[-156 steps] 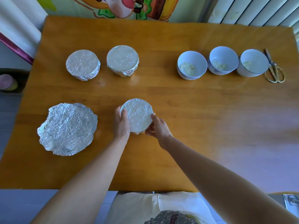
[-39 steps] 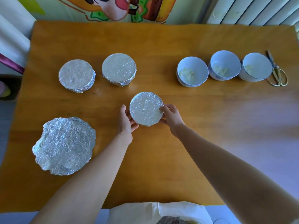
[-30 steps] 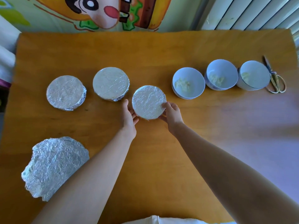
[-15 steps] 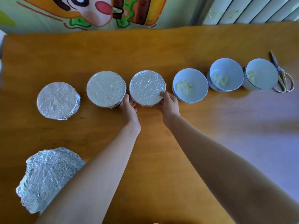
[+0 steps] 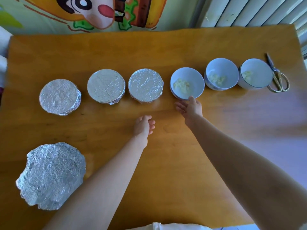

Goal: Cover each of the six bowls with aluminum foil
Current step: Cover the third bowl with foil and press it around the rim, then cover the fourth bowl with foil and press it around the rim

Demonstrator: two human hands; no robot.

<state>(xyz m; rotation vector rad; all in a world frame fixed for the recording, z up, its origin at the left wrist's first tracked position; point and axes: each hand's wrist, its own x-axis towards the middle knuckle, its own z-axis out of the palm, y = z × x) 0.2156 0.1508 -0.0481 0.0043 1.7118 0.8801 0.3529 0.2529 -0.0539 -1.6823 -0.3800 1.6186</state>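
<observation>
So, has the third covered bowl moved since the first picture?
Yes. The third covered bowl moved forward into the row, and now stands next to the first open bowl.

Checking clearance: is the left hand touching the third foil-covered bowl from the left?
Apart: head view shows bare table between the left hand and that foil-covered bowl.

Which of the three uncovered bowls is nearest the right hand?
The leftmost uncovered bowl, beside a foil-covered bowl; the right hand is at its near rim.
</observation>
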